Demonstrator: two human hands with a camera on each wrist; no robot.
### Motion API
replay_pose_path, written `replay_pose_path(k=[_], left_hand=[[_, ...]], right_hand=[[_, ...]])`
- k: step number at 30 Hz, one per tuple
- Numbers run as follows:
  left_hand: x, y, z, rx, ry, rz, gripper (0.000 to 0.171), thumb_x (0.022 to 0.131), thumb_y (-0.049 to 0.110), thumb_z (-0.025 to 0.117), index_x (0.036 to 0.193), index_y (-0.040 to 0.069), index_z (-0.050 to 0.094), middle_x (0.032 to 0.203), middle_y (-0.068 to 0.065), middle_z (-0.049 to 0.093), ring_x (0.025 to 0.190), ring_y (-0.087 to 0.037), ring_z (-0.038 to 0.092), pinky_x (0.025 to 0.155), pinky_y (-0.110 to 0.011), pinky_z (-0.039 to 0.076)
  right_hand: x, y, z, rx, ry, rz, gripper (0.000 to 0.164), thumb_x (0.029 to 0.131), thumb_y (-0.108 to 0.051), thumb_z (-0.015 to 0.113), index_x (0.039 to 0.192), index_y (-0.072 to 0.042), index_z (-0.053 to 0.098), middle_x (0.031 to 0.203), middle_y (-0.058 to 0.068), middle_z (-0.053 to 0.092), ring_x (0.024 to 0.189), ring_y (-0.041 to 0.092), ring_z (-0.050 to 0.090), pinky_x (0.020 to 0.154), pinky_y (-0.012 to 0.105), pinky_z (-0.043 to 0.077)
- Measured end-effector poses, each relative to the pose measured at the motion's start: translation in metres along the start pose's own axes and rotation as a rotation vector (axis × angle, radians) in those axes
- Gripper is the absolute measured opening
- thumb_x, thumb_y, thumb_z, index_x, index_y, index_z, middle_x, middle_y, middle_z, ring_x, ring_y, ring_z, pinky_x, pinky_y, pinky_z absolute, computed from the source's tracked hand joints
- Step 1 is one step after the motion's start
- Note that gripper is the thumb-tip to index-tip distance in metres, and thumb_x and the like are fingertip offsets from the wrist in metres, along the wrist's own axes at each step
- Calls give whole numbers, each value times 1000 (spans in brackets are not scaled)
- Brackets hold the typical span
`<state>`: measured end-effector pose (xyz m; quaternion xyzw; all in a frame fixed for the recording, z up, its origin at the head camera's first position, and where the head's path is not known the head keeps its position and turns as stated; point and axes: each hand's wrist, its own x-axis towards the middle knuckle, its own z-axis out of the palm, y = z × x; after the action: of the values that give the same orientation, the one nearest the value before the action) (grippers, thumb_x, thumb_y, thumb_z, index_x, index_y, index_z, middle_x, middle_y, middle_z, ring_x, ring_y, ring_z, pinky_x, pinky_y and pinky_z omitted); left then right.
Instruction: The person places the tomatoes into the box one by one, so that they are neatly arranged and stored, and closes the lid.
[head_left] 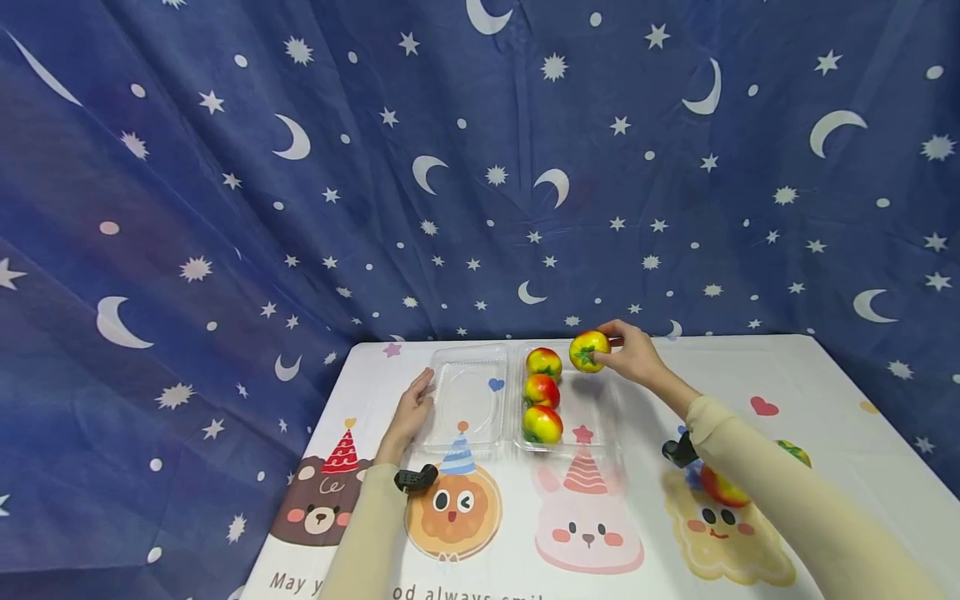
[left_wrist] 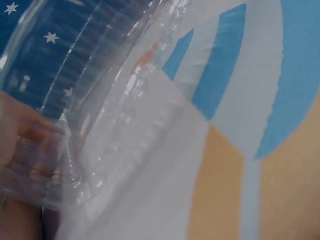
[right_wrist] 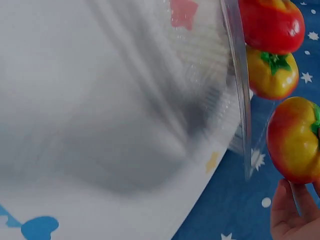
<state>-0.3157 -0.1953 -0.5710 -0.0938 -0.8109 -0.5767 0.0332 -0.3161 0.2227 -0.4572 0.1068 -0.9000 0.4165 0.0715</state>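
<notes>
1. You hold a red-and-yellow fruit (head_left: 586, 345), its green leafy top showing, in your right hand (head_left: 632, 357), above the right tray (head_left: 592, 414).
2. That clear plastic tray contains three similar fruits (head_left: 541, 391) in a row along its left side.
3. Your left hand (head_left: 410, 410) touches the left edge of the clear left tray (head_left: 461, 408).
4. Two more fruits (head_left: 722, 487) lie farther right, partly hidden.

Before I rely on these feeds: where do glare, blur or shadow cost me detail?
Head view: fairly evenly lit, the row of fruits clear, but the edges of the transparent container fade into the white tablecloth; left wrist view: soft overall, glints along the container, left hand hazy; right wrist view: broad grey shadow across the tablecloth, held fruit fairly clear but cut by the frame edge.
</notes>
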Motion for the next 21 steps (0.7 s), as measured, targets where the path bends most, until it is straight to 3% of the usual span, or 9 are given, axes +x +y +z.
replay_pose_path(k=[11, 21], left_hand=[[0, 1, 1, 22, 5, 3, 55, 93, -12, 42, 148, -8, 36, 159, -21, 26, 135, -39, 43, 114, -48, 32], [-1, 1, 1, 8, 4, 15, 55, 92, -14, 41, 147, -10, 36, 158, -23, 25, 132, -41, 44, 112, -51, 34]], right_hand=[[0, 5, 17, -159, -63, -9, 47, 82, -11, 76, 122, 7, 59, 119, 26, 63, 104, 42, 59, 91, 52, 51], [2, 10, 25, -217, -126, -77, 47, 77, -8, 78, 117, 9, 61, 113, 26, 64, 100, 42, 61, 88, 54, 51]])
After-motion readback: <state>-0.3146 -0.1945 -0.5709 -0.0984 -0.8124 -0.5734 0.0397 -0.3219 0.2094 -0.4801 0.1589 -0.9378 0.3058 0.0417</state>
